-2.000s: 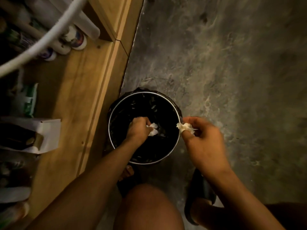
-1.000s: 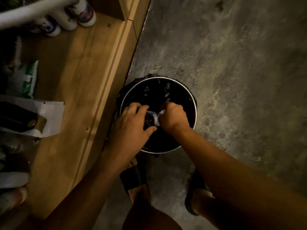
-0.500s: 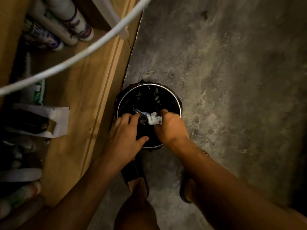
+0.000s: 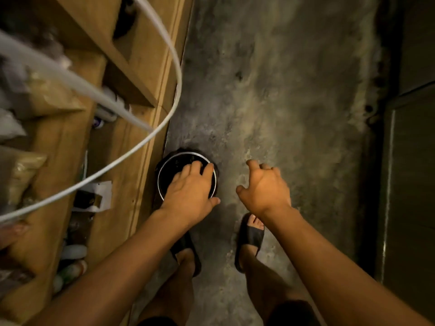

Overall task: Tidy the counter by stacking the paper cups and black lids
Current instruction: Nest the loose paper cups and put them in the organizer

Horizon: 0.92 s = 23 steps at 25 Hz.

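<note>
No paper cups or black lids are in view. A round bin (image 4: 167, 165) with a metal rim and a black liner stands on the concrete floor beside the wooden shelves. My left hand (image 4: 189, 191) hovers over the bin's mouth, palm down, fingers spread, holding nothing. My right hand (image 4: 264, 188) hangs to the right of the bin above the floor, fingers loosely curled and apart, with nothing in it. The white scraps of paper are not visible.
Wooden shelving (image 4: 141, 67) runs along the left, holding bags, bottles and a white carton (image 4: 94, 196). A white cable (image 4: 162, 118) loops in front of the camera. My feet in black sandals (image 4: 250, 238) stand on the grey floor. A dark panel (image 4: 409, 184) is at the right.
Both hands held white paper scraps at the bin; now they are out of it and hold nothing. The camera has risen, so the bin looks smaller and farther away.
</note>
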Tool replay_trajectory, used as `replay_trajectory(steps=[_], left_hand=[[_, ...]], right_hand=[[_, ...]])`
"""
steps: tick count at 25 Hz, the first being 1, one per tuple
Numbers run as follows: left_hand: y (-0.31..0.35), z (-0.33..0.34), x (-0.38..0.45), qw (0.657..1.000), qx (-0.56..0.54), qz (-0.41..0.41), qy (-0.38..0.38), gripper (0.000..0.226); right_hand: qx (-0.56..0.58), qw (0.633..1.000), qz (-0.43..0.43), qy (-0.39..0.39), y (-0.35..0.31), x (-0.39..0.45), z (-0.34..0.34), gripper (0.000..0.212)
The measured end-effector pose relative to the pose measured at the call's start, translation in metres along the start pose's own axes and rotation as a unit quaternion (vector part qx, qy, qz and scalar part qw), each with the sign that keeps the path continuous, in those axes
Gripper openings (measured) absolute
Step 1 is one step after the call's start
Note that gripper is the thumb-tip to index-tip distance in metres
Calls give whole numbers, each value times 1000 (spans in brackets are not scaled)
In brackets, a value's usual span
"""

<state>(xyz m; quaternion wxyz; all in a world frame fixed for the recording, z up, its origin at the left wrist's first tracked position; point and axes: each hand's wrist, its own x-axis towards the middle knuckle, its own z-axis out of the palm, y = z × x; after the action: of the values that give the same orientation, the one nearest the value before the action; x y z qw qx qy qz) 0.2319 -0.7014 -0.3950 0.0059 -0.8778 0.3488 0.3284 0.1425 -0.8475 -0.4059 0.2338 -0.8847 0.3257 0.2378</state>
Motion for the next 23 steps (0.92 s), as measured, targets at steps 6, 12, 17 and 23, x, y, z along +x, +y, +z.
replay_trajectory(steps=[6, 12, 17, 23], left_hand=[[81, -157, -35, 994, 88, 51, 51, 79], [142, -342, -84, 975, 119, 88, 168, 76], [171, -480, -133, 950, 120, 108, 267, 74], [179, -591, -203, 912, 88, 127, 380, 80]], right_hand=[[-13, 994, 11, 103, -20, -52, -185, 60], [-26, 972, -18, 232, -71, -113, -366, 57], [-40, 939, -24, 342, -119, -172, -501, 56], [-45, 897, -37, 438, -172, -254, -601, 57]])
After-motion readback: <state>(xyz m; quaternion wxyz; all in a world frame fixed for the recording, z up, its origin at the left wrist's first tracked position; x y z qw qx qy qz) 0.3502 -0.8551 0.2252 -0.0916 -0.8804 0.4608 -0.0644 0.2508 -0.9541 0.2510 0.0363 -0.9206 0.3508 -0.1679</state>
